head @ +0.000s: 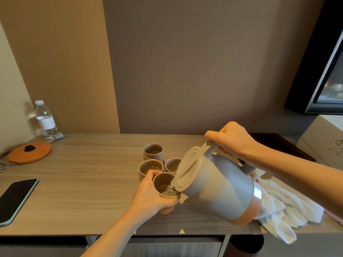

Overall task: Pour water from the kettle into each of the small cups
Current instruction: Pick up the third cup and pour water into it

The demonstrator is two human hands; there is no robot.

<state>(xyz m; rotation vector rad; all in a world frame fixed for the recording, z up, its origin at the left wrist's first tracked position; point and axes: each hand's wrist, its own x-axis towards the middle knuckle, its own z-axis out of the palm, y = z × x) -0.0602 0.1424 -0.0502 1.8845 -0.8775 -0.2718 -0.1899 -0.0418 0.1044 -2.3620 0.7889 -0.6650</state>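
Observation:
A grey kettle (219,190) with an orange band is tilted to the left, its spout over the nearest small cup (163,182). My right hand (232,140) grips the kettle's handle from above. Water runs from the spout into that cup and pools at its bottom. My left hand (150,195) holds this cup around its side, on the wooden table (83,182). Three more brown cups stand just behind: one at the back (153,152), one at the middle left (150,167), one at the middle right (171,165), partly hidden by the kettle's lid.
An orange kettle base (30,152) with its cord and a water bottle (46,120) stand at the far left. A phone (15,199) lies at the left front edge. A white towel (285,210) lies behind the kettle on the right, beside a white box (323,141).

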